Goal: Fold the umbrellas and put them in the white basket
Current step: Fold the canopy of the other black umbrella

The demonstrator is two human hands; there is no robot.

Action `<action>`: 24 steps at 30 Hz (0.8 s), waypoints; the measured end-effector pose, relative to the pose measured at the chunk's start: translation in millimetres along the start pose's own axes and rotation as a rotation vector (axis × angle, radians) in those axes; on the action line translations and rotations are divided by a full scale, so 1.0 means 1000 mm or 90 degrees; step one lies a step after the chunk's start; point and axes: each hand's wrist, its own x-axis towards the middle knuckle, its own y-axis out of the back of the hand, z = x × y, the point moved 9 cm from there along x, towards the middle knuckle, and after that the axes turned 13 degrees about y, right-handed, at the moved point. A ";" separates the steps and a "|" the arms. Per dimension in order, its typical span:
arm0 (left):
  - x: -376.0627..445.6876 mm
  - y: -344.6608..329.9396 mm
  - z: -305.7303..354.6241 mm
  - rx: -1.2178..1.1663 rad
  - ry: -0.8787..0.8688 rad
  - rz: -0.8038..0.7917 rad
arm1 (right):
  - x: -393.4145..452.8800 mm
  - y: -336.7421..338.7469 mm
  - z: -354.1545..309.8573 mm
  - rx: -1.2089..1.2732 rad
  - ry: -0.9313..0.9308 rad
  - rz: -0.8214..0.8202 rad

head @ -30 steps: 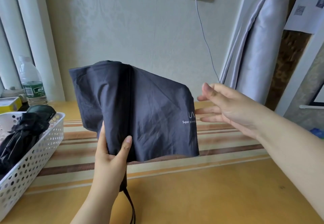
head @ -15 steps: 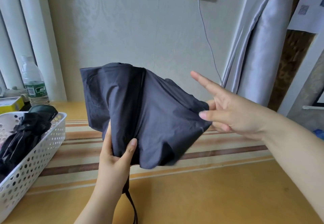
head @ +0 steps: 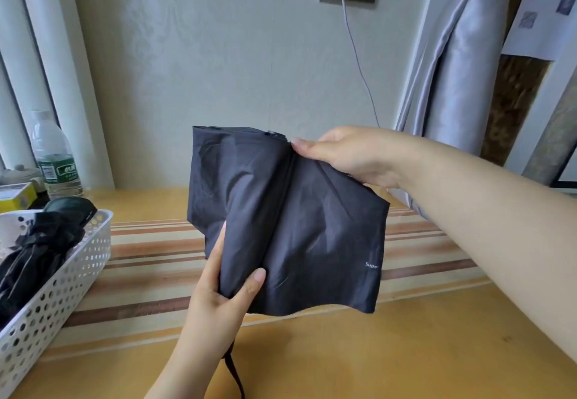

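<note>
A collapsed dark grey umbrella [head: 290,230] hangs upright above the table with its canopy loose and creased. My left hand [head: 228,292] grips its lower end, thumb on the front of the fabric; the wrist strap [head: 234,373] dangles below. My right hand [head: 346,155] holds the upper part near the cap, fingers curled round behind the cloth. The white perforated basket [head: 62,292] stands at the left with a black folded umbrella [head: 34,248] inside.
The yellow wooden table [head: 343,358] carries a striped runner [head: 150,252]. A water bottle [head: 56,161] and a yellow box [head: 17,195] stand behind the basket. A grey cable [head: 359,64] hangs from a wall socket. Silver curtain [head: 452,70] hangs at the right.
My right hand was open beside the canopy, then gathered the fabric leftward and now grips the umbrella's top. The canopy has turned, so the white lettering now shows at the lower right.
</note>
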 end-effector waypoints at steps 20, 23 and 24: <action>0.003 -0.007 -0.016 -0.010 0.141 -0.046 | -0.009 0.012 0.006 0.030 0.147 0.039; 0.007 0.001 -0.018 -0.055 0.145 -0.016 | -0.018 0.010 0.024 0.162 0.091 0.057; 0.008 0.001 -0.020 -0.068 0.146 -0.012 | -0.020 0.007 0.030 0.231 0.080 0.079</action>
